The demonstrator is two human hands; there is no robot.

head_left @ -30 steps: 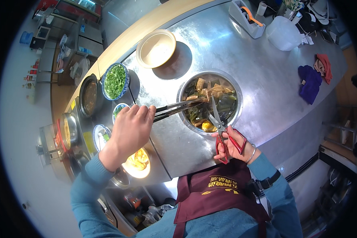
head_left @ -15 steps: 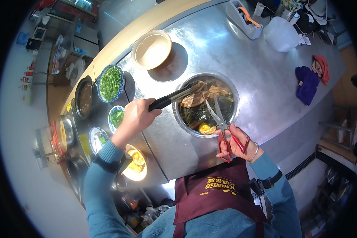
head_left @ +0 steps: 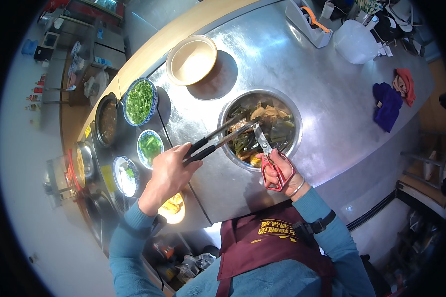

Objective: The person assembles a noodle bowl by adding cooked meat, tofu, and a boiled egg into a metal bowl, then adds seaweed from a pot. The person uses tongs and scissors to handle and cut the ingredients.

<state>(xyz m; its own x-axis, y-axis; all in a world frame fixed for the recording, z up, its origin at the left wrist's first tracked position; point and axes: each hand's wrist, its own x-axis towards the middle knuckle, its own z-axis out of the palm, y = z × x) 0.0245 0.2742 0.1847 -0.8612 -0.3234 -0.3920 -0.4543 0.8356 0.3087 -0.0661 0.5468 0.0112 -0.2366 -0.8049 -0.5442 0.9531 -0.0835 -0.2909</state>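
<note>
My left hand is closed round black-handled metal tongs. The tongs' two arms stand apart, and their tips reach into a round steel bowl. Inside it lie dark green, leaf-like pieces, light brown food pieces and something yellow near the front rim. My right hand grips red-handled scissors over the bowl's front right side. The scissor blades are together, pointing up and left, with their ends close to the tong tips. Whether anything is caught between the tong tips is hard to make out.
Left of the bowl stand bowls of chopped greens, green pieces and white contents. An empty cream bowl sits farther back. Purple cloth, red cloth and a tape dispenser lie to the right.
The tongs have spread apart and the brown piece between them has dropped lower in the bowl. My right hand has moved left, and the scissor blades have come together.
</note>
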